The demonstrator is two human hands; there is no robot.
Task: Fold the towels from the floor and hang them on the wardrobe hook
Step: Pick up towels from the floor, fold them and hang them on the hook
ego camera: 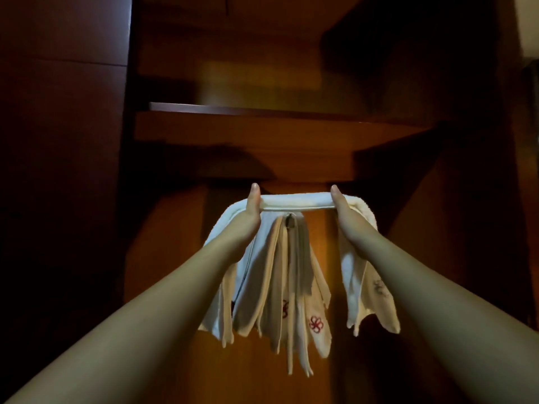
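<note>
**Another towel goes up to the hook**

Two bare forearms reach up from the bottom of the view into the open wardrobe (87, 141). The left hand (250, 217) and the right hand (345, 217) hold a folded white towel (294, 199) stretched level between them, each thumb lying on top of the fold. The other fingers are hidden behind the cloth, so they seem to be curled under it, gripping. The towel's ends droop outside each hand, the right end hanging down with a faint embroidered mark.

Just below the stretched span, between the two hands, sits the dark hook (289, 225), already carrying several hanging towels (280, 287), some showing red flower embroidery. Above is a wooden shelf (262, 112).

This looks like the hanging step. The held towel is just above the hook and seems not yet caught on it. The next move calls for lowering its middle onto the hook without knocking the others loose, then letting go evenly so neither side drags it off.
</note>
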